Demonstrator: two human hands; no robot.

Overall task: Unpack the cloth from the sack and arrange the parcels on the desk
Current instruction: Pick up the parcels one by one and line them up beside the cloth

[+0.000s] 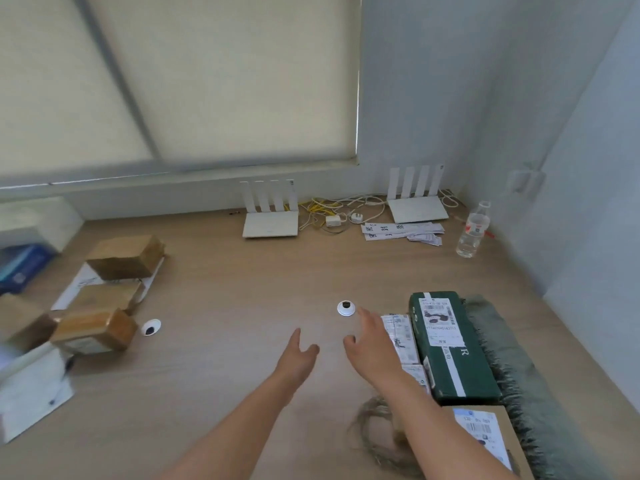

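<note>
I see two bare, empty hands over a pale wooden desk (pixel 225 271).

My left hand (pixel 298 358) and right hand (pixel 372 348) are spread open; the right is beside white-labelled packets (pixel 401 337), a dark green parcel (pixel 450 344) and fringed green cloth (pixel 512 368). Brown taped boxes (pixel 114 289) sit left; two white routers (pixel 270 216) stand behind.
</note>
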